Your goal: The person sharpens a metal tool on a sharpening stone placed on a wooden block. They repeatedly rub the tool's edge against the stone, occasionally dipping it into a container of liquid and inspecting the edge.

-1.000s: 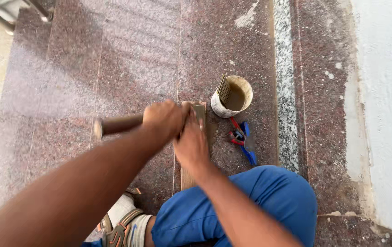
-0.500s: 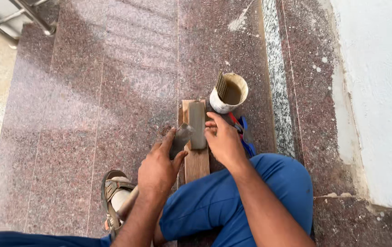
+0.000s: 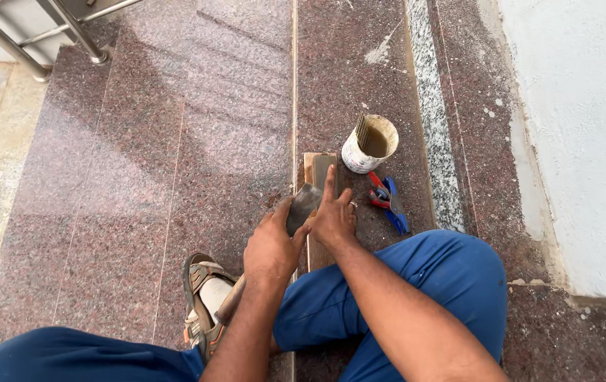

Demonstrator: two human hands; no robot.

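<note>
I look down at my left hand, closed around a hammer close to its dark metal head, whose wooden handle runs back toward my sandal. My right hand presses flat on a wooden strip lying on the reddish granite floor, index finger stretched forward. Just beyond stand a white tin and red-and-blue pliers.

Two hands, one hammer, one wooden strip, one white tub, one pliers, one sandal
</note>
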